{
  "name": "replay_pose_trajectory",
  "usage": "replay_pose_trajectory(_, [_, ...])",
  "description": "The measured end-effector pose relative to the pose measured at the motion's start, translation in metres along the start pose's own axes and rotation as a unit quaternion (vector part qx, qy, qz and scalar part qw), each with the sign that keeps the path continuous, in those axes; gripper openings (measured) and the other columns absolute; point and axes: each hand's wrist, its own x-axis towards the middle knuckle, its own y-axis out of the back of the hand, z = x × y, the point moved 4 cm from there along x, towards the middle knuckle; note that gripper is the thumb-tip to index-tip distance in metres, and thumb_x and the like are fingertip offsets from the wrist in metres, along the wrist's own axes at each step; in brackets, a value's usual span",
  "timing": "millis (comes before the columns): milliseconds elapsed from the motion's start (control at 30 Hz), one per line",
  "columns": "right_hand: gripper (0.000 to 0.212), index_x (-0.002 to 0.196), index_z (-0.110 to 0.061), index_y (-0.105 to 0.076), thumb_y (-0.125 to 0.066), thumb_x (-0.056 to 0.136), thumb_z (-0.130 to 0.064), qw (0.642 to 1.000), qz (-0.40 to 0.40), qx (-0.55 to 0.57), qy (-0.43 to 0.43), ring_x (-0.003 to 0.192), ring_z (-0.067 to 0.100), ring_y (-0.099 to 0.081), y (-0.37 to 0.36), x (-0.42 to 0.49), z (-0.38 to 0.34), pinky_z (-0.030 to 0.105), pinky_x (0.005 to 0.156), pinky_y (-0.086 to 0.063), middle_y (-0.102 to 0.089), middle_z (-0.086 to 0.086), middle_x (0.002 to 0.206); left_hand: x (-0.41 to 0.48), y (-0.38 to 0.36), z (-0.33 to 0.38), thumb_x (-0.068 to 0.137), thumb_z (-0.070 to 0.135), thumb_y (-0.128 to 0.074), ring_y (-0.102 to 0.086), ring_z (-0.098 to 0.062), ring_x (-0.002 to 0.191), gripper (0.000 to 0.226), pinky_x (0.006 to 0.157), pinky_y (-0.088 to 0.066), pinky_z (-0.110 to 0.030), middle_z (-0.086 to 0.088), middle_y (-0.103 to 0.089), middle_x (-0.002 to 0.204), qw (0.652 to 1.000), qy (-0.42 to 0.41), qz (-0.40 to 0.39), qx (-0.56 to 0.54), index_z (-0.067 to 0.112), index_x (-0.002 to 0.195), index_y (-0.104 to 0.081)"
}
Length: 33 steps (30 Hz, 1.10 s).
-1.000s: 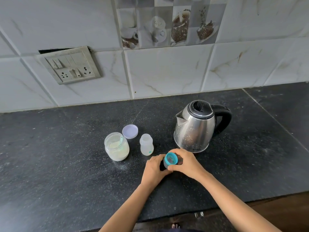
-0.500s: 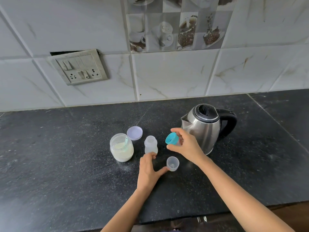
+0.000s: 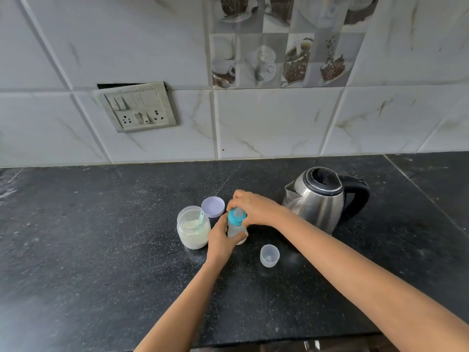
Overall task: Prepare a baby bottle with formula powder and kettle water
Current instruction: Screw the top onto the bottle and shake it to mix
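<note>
A small translucent baby bottle (image 3: 234, 230) stands on the black counter (image 3: 101, 262). My left hand (image 3: 220, 240) grips its body from the front. My right hand (image 3: 253, 208) pinches the teal nipple ring (image 3: 236, 216), which sits on the bottle's neck. To the left stands an open glass jar of white formula powder (image 3: 193, 228) with a scoop in it. The jar's lilac lid (image 3: 213, 206) lies behind it. A steel kettle (image 3: 320, 199) with a black handle stands to the right. The clear bottle cap (image 3: 269, 255) rests upside down in front.
A tiled wall rises behind the counter, with a switch and socket plate (image 3: 138, 106) at the left. The counter's front edge (image 3: 279, 342) runs along the bottom of the view.
My right hand lifted the teal nipple ring off the clear cap and carried it left onto the bottle. My left hand let go of the cap and took hold of the bottle.
</note>
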Motion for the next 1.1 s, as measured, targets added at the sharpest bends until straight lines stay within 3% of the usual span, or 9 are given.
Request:
replay_pose_trajectory(133, [0.049,0.122,-0.02,-0.057,-0.074,0.076,-0.013,0.997,-0.042,-0.051,0.03,0.099,0.016,-0.051,-0.004,0.009,-0.005,0.027,0.075,-0.044,-0.051,0.003,0.114,0.004,0.0,-0.003,0.072,0.015,-0.083,-0.058,-0.006,0.105,0.063,0.078,-0.041,-0.005,0.007,-0.063,0.116,0.999,0.029,0.0,-0.027,0.018,0.127,-0.053])
replay_pose_trajectory(300, [0.05,0.118,-0.02,-0.057,-0.077,0.072,-0.016,0.999,-0.04,0.001,-0.009,0.098,0.014,-0.049,-0.006,0.01,0.001,0.025,0.073,-0.042,-0.05,0.002,0.112,0.006,0.002,-0.004,0.072,0.016,-0.083,-0.059,-0.005,0.104,0.059,0.078,-0.041,0.001,0.009,-0.063,0.112,0.999,0.026,-0.006,-0.022,0.017,0.124,-0.055])
replay_pose_trajectory(433, [0.047,0.102,-0.015,-0.055,-0.076,0.07,-0.043,0.996,-0.01,0.036,-0.086,0.085,0.019,-0.055,-0.01,0.01,0.003,0.027,0.064,-0.044,-0.053,0.002,0.096,0.005,0.003,-0.005,0.073,0.014,-0.082,-0.063,-0.004,0.098,0.052,0.078,-0.046,-0.005,0.006,-0.068,0.107,0.999,0.027,-0.009,-0.019,0.015,0.119,-0.058])
replay_pose_trajectory(600, [0.066,0.07,-0.016,-0.05,-0.055,0.065,-0.081,0.98,-0.026,-0.017,-0.196,0.056,0.013,-0.051,-0.014,-0.002,0.016,0.027,0.053,-0.04,-0.053,-0.002,0.064,0.005,0.005,-0.003,0.075,0.016,-0.08,-0.062,-0.001,0.099,0.051,0.078,-0.048,-0.009,0.013,-0.066,0.107,0.999,0.018,-0.031,-0.018,0.023,0.12,-0.057])
replay_pose_trajectory(700, [0.06,0.087,-0.016,-0.057,-0.07,0.062,-0.069,0.976,-0.019,0.078,-0.201,0.065,0.01,-0.054,-0.025,-0.013,0.034,0.028,0.062,-0.046,-0.058,-0.002,0.078,0.006,0.005,-0.003,0.074,0.018,-0.082,-0.058,0.002,0.105,0.056,0.082,-0.043,-0.003,0.017,-0.063,0.112,0.999,0.015,-0.036,-0.012,0.026,0.122,-0.055])
replay_pose_trajectory(767, [0.066,0.121,-0.021,-0.051,-0.079,0.067,-0.047,0.968,0.031,0.201,-0.144,0.096,0.009,-0.055,-0.032,-0.017,0.037,0.026,0.081,-0.05,-0.056,-0.004,0.115,0.006,0.005,-0.003,0.074,0.018,-0.082,-0.057,0.004,0.104,0.058,0.081,-0.041,-0.001,0.017,-0.061,0.112,0.999,0.016,-0.037,-0.008,0.025,0.124,-0.054])
replay_pose_trajectory(833, [0.072,0.139,-0.023,-0.04,-0.076,0.077,-0.024,0.949,0.053,0.301,-0.083,0.121,0.007,-0.046,-0.036,-0.02,0.03,0.024,0.099,-0.042,-0.046,-0.007,0.138,0.007,0.005,-0.003,0.073,0.016,-0.082,-0.057,0.006,0.103,0.057,0.081,-0.041,-0.001,0.017,-0.062,0.111,0.999,0.016,-0.038,-0.004,0.025,0.123,-0.055])
replay_pose_trajectory(933, [0.063,0.138,-0.025,-0.045,-0.069,0.082,-0.01,0.928,0.088,0.356,-0.073,0.124,0.002,-0.045,-0.047,-0.02,0.022,0.026,0.105,-0.04,-0.05,-0.008,0.139,0.007,0.005,-0.003,0.074,0.014,-0.081,-0.056,0.01,0.1,0.054,0.079,-0.04,0.001,0.019,-0.062,0.108,0.999,0.02,-0.037,0.004,0.025,0.12,-0.055])
replay_pose_trajectory(1100, [0.045,0.118,-0.027,-0.056,-0.074,0.078,-0.016,0.858,0.219,0.441,-0.145,0.108,-0.001,-0.056,-0.071,-0.034,0.016,0.019,0.094,-0.047,-0.06,-0.015,0.116,0.006,0.004,-0.005,0.076,0.015,-0.079,-0.057,0.01,0.102,0.051,0.08,-0.043,-0.003,0.022,-0.062,0.107,0.999,0.012,-0.031,-0.002,0.03,0.119,-0.055])
